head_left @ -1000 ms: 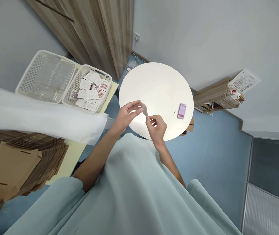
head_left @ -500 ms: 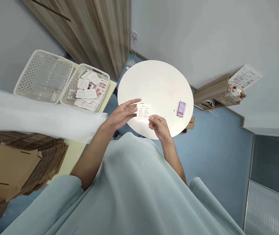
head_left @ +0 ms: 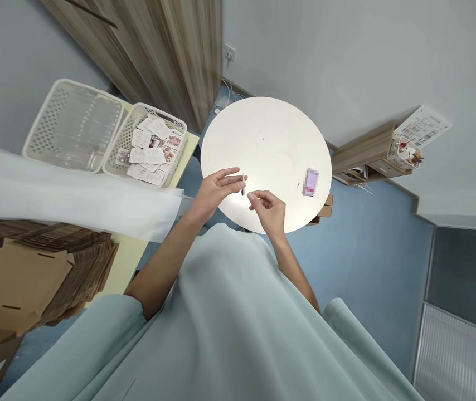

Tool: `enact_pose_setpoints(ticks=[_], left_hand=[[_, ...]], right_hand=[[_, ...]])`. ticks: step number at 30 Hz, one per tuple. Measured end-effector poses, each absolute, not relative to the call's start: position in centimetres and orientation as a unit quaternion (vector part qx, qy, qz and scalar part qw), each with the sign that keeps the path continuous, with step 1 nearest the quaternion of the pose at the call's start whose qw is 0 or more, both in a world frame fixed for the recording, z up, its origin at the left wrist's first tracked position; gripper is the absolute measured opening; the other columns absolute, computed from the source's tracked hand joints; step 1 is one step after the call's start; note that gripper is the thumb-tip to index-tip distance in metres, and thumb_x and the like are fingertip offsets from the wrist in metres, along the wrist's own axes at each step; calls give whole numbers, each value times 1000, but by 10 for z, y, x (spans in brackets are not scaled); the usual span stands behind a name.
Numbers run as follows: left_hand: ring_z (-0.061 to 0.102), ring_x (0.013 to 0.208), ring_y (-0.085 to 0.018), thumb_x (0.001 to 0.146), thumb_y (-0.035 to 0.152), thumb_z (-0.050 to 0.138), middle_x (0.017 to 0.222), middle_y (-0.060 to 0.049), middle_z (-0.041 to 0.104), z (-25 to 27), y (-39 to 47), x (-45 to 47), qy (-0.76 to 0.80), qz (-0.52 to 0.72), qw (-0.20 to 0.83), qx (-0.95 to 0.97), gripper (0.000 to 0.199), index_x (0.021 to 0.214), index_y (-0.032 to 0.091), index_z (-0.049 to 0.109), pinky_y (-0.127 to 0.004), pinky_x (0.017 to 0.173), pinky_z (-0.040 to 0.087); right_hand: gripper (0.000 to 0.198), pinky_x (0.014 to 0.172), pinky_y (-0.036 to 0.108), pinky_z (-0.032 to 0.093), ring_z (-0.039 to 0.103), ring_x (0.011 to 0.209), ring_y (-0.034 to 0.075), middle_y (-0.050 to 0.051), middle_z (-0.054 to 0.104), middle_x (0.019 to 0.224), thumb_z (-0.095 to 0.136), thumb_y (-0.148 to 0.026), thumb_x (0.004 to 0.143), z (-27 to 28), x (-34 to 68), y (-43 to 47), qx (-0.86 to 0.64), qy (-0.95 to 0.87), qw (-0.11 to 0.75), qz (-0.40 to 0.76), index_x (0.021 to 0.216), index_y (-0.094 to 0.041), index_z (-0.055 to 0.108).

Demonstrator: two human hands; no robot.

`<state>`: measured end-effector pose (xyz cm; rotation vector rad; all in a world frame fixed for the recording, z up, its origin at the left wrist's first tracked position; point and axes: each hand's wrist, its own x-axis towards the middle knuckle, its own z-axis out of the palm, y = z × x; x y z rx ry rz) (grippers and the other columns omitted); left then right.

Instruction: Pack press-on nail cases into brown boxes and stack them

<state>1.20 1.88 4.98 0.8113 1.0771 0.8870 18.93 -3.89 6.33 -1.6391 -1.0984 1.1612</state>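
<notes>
My left hand [head_left: 218,192] is over the near left part of the round white table [head_left: 269,128]. Between its thumb and fingers it grips a thin card [head_left: 243,188], turned edge-on, so its printed face is hidden. My right hand [head_left: 268,210] is just right of the card, a small gap apart from it. Its fingers are curled, with thumb and forefinger together and nothing visible in them. On the right side of the tabletop lies a small purple item [head_left: 310,182], blurred by pixelation.
At left, a white basket [head_left: 146,108] holds several printed cards; another white basket [head_left: 60,83] beside it contains clear plastic. White sheeting [head_left: 74,197] and stacked flat cardboard [head_left: 20,278] are nearer. A small wooden shelf [head_left: 365,150] stands at right.
The card has turned from face-on to edge-on in my left hand. My right hand has come off its corner and moved slightly left and up.
</notes>
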Motion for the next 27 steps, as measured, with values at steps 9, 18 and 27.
enact_pose_setpoints(ticks=[9,18,27], left_hand=[[75,129,-35,71,55,102,136,-17,80,53,11,20,506,431,634,396,76,132,19,75,-49,113,61],[77,95,-25,73,61,98,101,-10,82,41,18,7,521,443,612,398,65,120,19,82,-33,76,59],[74,84,-21,73,61,102,93,-7,78,50,25,-9,408,381,743,370,78,137,22,81,-32,74,58]], right_hand=[[35,71,33,57,70,73,16,4,78,96,66,-55,105,62,181,-41,-683,-567,374,268,93,-24,77],[47,60,30,51,74,66,19,-2,67,68,80,-71,89,58,203,-29,-669,-435,405,445,87,-24,74],[48,58,28,45,61,60,14,-1,68,64,89,-68,79,65,210,-26,-580,-357,412,605,83,-24,72]])
